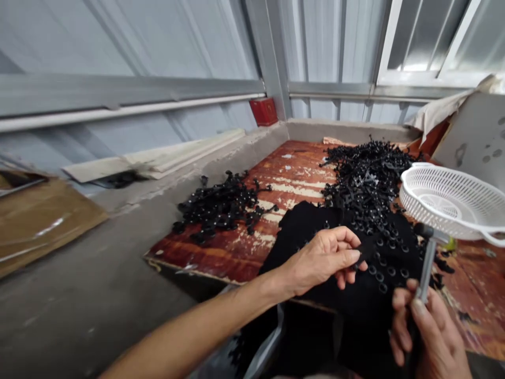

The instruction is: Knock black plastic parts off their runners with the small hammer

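My left hand point(321, 258) pinches a small black plastic piece point(366, 251) over a black cloth point(355, 295) dotted with small black rings. Lower right, my right hand point(428, 331) grips the handle of a small metal hammer point(426, 258), its head raised just above the cloth. Behind the cloth lies a large heap of black plastic parts point(366, 176). A smaller heap of similar parts point(223, 205) lies to the left on the worn red board point(292, 173).
A white plastic colander point(453, 202) stands at the right edge of the board. A red box point(263, 111) sits by the metal wall corner. Flattened cardboard point(35, 221) and a pale plank point(158, 155) lie on the concrete ledge at left.
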Available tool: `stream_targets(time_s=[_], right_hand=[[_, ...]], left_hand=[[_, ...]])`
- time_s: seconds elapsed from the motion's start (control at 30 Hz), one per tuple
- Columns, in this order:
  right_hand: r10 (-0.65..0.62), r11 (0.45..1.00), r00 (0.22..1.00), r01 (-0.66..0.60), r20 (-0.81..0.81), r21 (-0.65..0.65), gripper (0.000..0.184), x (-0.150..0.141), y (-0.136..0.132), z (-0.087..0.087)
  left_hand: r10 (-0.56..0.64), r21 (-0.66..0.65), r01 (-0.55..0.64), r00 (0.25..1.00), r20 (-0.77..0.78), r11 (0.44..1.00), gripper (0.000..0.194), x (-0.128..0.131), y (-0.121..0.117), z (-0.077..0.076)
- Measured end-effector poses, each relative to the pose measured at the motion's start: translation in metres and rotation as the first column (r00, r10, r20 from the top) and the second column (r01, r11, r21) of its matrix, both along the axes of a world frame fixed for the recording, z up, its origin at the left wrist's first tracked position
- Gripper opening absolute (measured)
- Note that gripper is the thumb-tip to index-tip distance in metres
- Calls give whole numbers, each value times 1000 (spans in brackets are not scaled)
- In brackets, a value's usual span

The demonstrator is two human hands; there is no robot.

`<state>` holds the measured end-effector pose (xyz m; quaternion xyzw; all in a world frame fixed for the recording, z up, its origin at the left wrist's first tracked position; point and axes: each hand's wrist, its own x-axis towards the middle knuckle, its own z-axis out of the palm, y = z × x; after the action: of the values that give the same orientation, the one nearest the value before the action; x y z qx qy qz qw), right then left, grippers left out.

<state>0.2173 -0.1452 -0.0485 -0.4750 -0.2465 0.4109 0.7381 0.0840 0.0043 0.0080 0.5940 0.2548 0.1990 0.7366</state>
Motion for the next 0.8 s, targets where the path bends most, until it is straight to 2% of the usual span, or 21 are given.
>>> stream_targets(time_s=[0.13, 0.23, 0.3, 0.4, 0.53, 0.63, 0.8], right_hand=[[77, 996, 997, -76, 16, -36, 26, -13, 11, 15], [121, 991, 992, -118, 45, -64, 27, -16, 15, 14], [142, 988, 988, -137, 61, -73, 23, -17, 15, 11], [148, 987, 987, -143, 68, -76, 18, -19, 16, 7], [144, 987, 988, -139, 59, -81, 18, -24, 19, 6], [133, 989, 989, -128, 67, -78, 19, -25, 19, 8], [118, 991, 987, -111, 109, -70, 20, -33, 15, 14]], left_hand=[[-94, 49, 101, 987, -132, 994, 13, -17, -30, -9], [-137, 139, 170, 965, -222, 976, 23, -29, -33, -8], [-118, 141, 151, 968, -219, 978, 21, -37, -30, -8], [-70, 38, 76, 988, -137, 996, 13, -46, -22, -12], [71, -127, -70, 997, 6, 989, 33, -54, -17, -20], [169, -204, -158, 985, 36, 966, 40, -61, -19, -25], [125, -307, -104, 991, 51, 946, 37, -67, -28, -28]])
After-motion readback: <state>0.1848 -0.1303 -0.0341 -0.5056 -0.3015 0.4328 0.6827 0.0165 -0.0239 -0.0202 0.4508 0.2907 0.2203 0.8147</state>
